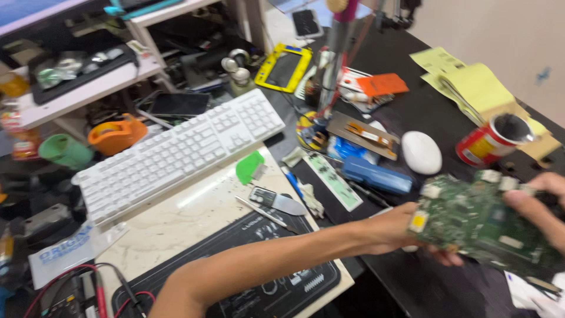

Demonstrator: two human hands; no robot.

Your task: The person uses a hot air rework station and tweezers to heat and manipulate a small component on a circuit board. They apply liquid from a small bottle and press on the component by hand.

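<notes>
We have the green circuit board [482,221] gripped at both ends, long axis running left-right, just in front of the red can [486,141]. Left hand [406,232] clasps its near-left edge from below; right hand [544,203] pinches the far-right edge, thumb on top.

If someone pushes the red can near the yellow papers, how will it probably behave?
The red can stands upright with its top open, so a push near the rim would probably tip it. Its round body would likely roll once on its side. Whether it is empty or full cannot be seen, so its weight is uncertain.
</notes>
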